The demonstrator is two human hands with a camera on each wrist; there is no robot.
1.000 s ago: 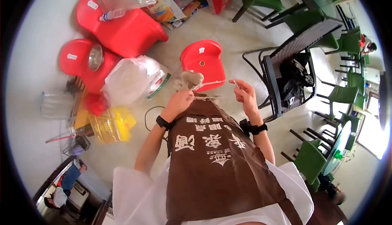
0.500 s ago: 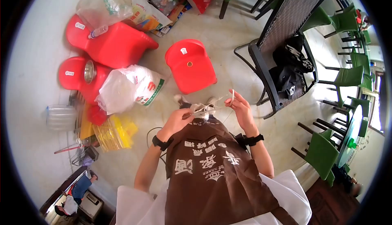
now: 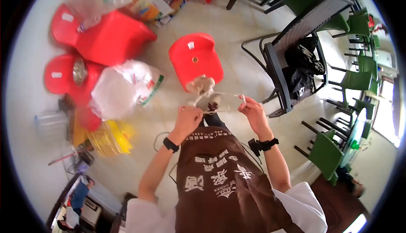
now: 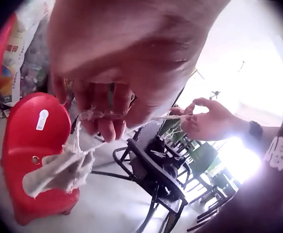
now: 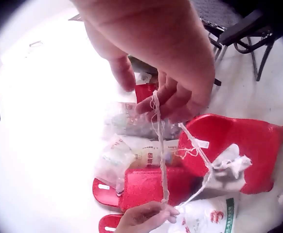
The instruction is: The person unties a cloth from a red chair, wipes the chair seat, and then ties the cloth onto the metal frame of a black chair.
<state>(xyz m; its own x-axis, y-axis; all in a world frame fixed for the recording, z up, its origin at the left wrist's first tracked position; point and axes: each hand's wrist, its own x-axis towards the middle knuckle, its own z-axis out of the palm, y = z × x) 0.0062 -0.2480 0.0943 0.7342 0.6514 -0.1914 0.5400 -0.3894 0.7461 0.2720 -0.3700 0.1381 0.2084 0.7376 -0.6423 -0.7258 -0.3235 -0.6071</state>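
Note:
An off-white frayed cord (image 5: pixel 162 160) is stretched between the two hands in front of the apron. From it hangs a crumpled off-white piece of cloth (image 4: pixel 59 172), which overlaps the red chair's seat in the head view. The left hand (image 3: pixel 188 121) grips one end, its fingers curled round the cord in the left wrist view. The right hand (image 3: pixel 253 113) holds the other end at its curled fingers, with the cord looping over them in the right wrist view. Loose threads stick out along the cord.
A small red chair (image 3: pixel 192 57) stands ahead on the tiled floor. To the left are more red chairs (image 3: pixel 105 38), a white plastic bag (image 3: pixel 114 91) and a yellow bundle (image 3: pixel 112 137). A black folding chair (image 3: pixel 275 70) with black bags stands right, before several green chairs (image 3: pixel 323 154).
The cloth swings about below the cord, from beside the left hand to over the red chair's seat. Both hands keep hold of the cord as the head view shifts.

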